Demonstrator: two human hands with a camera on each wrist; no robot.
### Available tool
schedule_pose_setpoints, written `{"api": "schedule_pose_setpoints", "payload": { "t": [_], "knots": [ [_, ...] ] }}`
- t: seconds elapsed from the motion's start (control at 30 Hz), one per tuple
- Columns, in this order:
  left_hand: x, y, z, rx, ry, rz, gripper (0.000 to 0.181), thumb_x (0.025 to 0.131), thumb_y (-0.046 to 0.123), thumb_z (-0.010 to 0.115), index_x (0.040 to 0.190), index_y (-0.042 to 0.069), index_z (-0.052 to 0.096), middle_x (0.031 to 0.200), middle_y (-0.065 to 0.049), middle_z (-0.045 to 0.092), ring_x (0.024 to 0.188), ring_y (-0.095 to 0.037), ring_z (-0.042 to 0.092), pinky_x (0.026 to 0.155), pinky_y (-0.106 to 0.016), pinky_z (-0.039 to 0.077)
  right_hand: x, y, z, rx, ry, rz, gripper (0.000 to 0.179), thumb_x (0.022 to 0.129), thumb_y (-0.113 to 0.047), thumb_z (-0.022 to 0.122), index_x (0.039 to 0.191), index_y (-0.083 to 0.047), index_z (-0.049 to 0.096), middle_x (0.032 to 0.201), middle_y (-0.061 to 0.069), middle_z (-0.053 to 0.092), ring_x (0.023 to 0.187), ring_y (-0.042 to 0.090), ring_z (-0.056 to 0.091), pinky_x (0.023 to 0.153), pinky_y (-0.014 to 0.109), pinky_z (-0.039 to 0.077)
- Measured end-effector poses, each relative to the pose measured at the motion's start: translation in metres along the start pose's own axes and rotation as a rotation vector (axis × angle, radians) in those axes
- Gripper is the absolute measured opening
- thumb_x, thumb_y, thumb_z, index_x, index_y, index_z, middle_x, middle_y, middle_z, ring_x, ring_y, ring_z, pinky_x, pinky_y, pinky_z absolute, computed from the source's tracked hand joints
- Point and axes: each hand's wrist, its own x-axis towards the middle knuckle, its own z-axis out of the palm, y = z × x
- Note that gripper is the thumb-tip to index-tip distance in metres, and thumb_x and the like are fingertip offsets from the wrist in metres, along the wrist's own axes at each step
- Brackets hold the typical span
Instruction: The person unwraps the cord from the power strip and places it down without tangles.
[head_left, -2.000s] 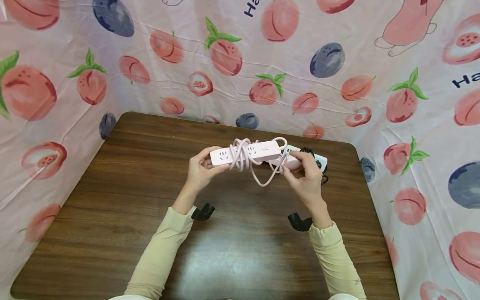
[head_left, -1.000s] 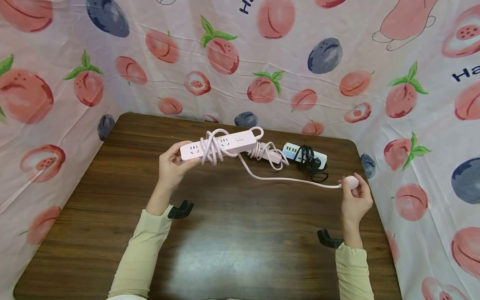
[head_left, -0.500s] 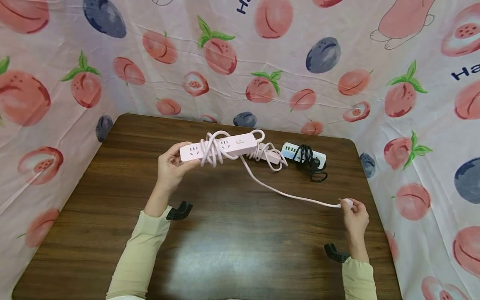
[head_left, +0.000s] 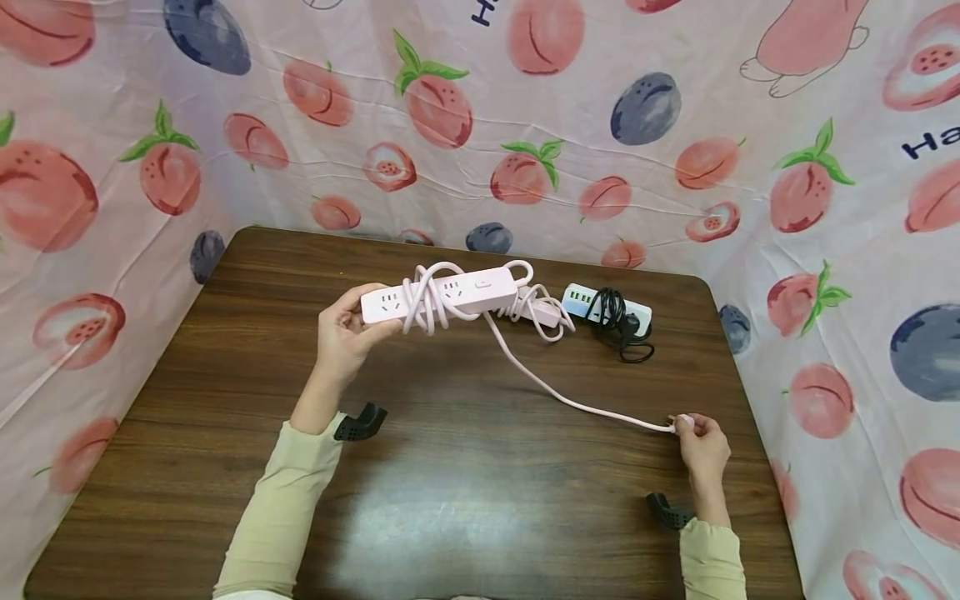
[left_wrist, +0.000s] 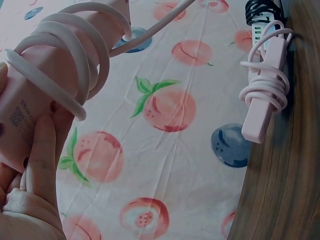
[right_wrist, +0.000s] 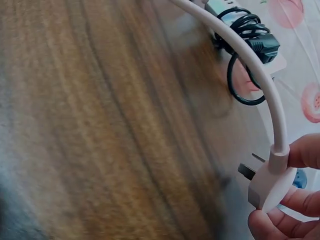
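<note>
The left wrist view is showing a QR label (left_wrist: 19, 119) on the power strip (head_left: 472, 292), the right wrist view prongs (right_wrist: 246, 171) on the plug (right_wrist: 272, 185). In the head view, the left hand (head_left: 340, 337) is gripping the power strip, extending toward 2 o'clock; the right hand (head_left: 705, 450) is pinching the plug at 11 o'clock.

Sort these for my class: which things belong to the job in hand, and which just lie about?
Seemingly in the job:
held pink strip, in the left hand
its cord, partly wound round it
plug, in the right hand

Lying about on the table:
second pink strip
white strip
black cord, wound round the white strip
</note>
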Motion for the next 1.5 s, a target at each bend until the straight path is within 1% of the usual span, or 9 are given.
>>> {"api": "schedule_pose_setpoints", "payload": {
  "t": [0.27, 0.5, 0.63, 0.77, 0.87, 0.97, 1.2, 1.33, 1.5],
  "knots": [
    [-0.002, 0.002, 0.000, -0.002, -0.004, 0.008, 0.038, 0.070, -0.010, 0.077, 0.105, -0.012, 0.061, 0.096, -0.004, 0.066, 0.083, -0.010, 0.060, 0.067, -0.016, 0.052, -0.003, 0.003, 0.005, -0.026, 0.002, 0.008, 0.030, 0.085, -0.014, 0.058, 0.105, 0.009, 0.059, 0.085, 0.017, 0.058, 0.080, 0.027, 0.049, 0.063, 0.026, 0.035],
    [-0.002, 0.004, 0.002, 0.020, -0.017, 0.013, 0.044, 0.069, -0.008, 0.077, 0.105, -0.022, 0.054, 0.095, -0.003, 0.066, 0.082, -0.009, 0.060, 0.066, -0.016, 0.052, -0.005, -0.002, 0.006, -0.094, -0.054, -0.008, 0.038, 0.087, -0.017, 0.055, 0.114, 0.009, 0.054, 0.111, 0.031, 0.053, 0.102, 0.045, 0.047, 0.081, 0.055, 0.037],
    [-0.002, 0.005, 0.002, 0.018, -0.021, 0.007, 0.046, 0.069, -0.012, 0.076, 0.106, -0.024, 0.051, 0.095, -0.003, 0.066, 0.082, -0.009, 0.060, 0.066, -0.016, 0.052, -0.009, -0.014, 0.013, -0.085, 0.038, -0.207, 0.038, 0.086, -0.015, 0.059, 0.117, 0.007, 0.054, 0.120, 0.032, 0.045, 0.109, 0.051, 0.037, 0.084, 0.064, 0.030],
    [-0.002, 0.006, 0.003, 0.011, -0.030, 0.005, 0.048, 0.069, -0.011, 0.076, 0.107, -0.025, 0.050, 0.095, -0.004, 0.066, 0.082, -0.010, 0.060, 0.064, -0.017, 0.052, -0.015, -0.049, 0.026, 0.095, 0.126, -0.538, 0.026, 0.082, -0.001, 0.064, 0.107, 0.007, 0.062, 0.106, 0.028, 0.056, 0.099, 0.043, 0.046, 0.081, 0.049, 0.036],
    [-0.002, 0.006, 0.005, 0.010, -0.038, 0.005, 0.047, 0.069, -0.014, 0.075, 0.106, -0.025, 0.049, 0.095, -0.004, 0.065, 0.081, -0.010, 0.060, 0.063, -0.017, 0.053, -0.029, -0.090, 0.036, 0.269, -0.003, -0.699, 0.020, 0.081, 0.006, 0.066, 0.101, 0.006, 0.066, 0.095, 0.023, 0.063, 0.084, 0.024, 0.056, 0.076, 0.023, 0.043],
    [-0.002, 0.006, 0.006, 0.017, -0.047, 0.006, 0.045, 0.068, -0.021, 0.071, 0.106, -0.026, 0.048, 0.095, -0.004, 0.065, 0.080, -0.010, 0.060, 0.063, -0.017, 0.053, -0.049, -0.137, 0.042, 0.401, -0.215, -0.759, 0.022, 0.083, 0.010, 0.063, 0.104, 0.011, 0.064, 0.097, 0.026, 0.062, 0.078, 0.008, 0.057, 0.069, 0.009, 0.044],
    [-0.002, 0.007, 0.010, -0.003, -0.075, 0.014, 0.046, 0.069, -0.019, 0.072, 0.107, -0.026, 0.048, 0.097, -0.005, 0.065, 0.081, -0.011, 0.060, 0.062, -0.020, 0.054, -0.060, -0.203, 0.073, 0.539, -0.539, -0.769, 0.027, 0.090, 0.010, 0.053, 0.116, 0.014, 0.056, 0.113, 0.030, 0.058, 0.095, 0.020, 0.058, 0.081, 0.017, 0.047],
    [-0.003, 0.007, 0.011, -0.013, -0.089, 0.013, 0.046, 0.070, -0.012, 0.075, 0.107, -0.025, 0.049, 0.098, -0.005, 0.065, 0.081, -0.011, 0.060, 0.062, -0.020, 0.054, -0.055, -0.216, 0.091, 0.528, -0.709, -0.730, 0.025, 0.095, 0.003, 0.048, 0.116, 0.014, 0.056, 0.111, 0.030, 0.059, 0.101, 0.023, 0.058, 0.086, 0.025, 0.048],
    [-0.004, 0.005, 0.011, -0.016, -0.100, 0.006, 0.049, 0.071, -0.008, 0.077, 0.108, -0.024, 0.050, 0.099, -0.005, 0.065, 0.082, -0.011, 0.060, 0.064, -0.020, 0.054, -0.054, -0.221, 0.099, 0.669, -0.923, -0.604, 0.025, 0.097, 0.003, 0.041, 0.111, 0.021, 0.051, 0.094, 0.031, 0.060, 0.085, 0.015, 0.062, 0.081, 0.035, 0.052]
  ]
}}
